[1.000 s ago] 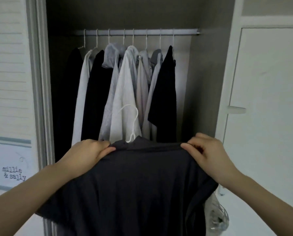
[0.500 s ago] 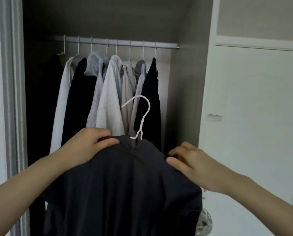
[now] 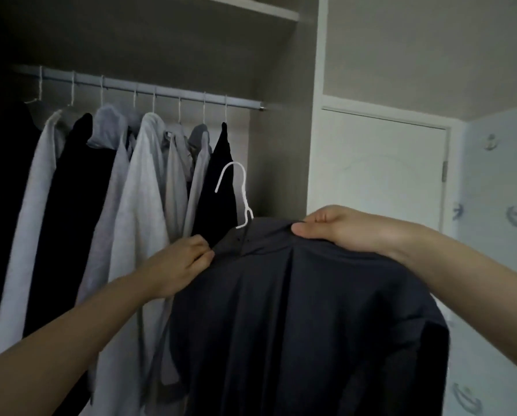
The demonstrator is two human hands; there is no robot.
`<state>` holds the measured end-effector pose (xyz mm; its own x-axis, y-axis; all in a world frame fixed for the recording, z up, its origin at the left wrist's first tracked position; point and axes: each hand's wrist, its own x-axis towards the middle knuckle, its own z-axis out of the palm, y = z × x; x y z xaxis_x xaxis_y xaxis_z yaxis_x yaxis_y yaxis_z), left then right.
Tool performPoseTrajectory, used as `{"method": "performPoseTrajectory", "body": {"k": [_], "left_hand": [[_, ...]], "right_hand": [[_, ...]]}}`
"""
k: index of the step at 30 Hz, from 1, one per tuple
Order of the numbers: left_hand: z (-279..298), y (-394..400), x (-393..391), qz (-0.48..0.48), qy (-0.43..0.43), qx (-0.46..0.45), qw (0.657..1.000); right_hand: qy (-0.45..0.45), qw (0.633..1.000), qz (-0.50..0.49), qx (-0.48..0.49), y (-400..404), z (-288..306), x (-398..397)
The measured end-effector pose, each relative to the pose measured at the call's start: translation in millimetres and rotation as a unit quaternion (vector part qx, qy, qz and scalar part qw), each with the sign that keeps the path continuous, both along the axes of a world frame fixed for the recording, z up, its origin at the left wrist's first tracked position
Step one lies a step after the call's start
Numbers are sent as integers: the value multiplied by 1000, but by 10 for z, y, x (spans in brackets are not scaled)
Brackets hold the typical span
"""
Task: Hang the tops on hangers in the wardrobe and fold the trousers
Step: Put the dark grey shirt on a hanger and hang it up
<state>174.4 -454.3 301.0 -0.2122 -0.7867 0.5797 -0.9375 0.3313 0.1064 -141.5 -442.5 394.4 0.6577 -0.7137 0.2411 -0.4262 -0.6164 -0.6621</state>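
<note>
A dark grey top hangs on a white hanger whose hook sticks up above the collar. My left hand pinches the collar's left edge. My right hand grips the fabric at the top right of the collar, over the shoulder. The top is held in front of the open wardrobe, below and right of the rail. Several tops, black, grey and white, hang on that rail. The hook is well below the rail and touches nothing.
A shelf runs above the rail. The wardrobe's side wall stands right of the last black top, with a short bare stretch of rail between. A white door is on the right.
The view has tilted up and right. The top has risen and moved right. My right hand moved from the shoulder up to the collar; my left hand shifted to the collar's left edge.
</note>
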Motion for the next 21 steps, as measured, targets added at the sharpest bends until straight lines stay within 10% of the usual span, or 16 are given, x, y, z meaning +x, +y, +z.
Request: {"method": "performPoseTrajectory", "body": {"k": [4, 7, 12, 21], "left_hand": [[275, -307, -134, 75, -339, -156, 925], [468, -533, -232, 158, -436, -173, 869], [527, -746, -139, 315, -467, -39, 825], [431, -662, 291, 345, -410, 34, 844]], "right_hand": [[34, 994, -97, -37, 59, 343, -142], [55, 980, -171, -80, 69, 488, -134], [33, 959, -258, -113, 38, 697, -42], [-134, 938, -289, -137, -248, 1007, 469]]}}
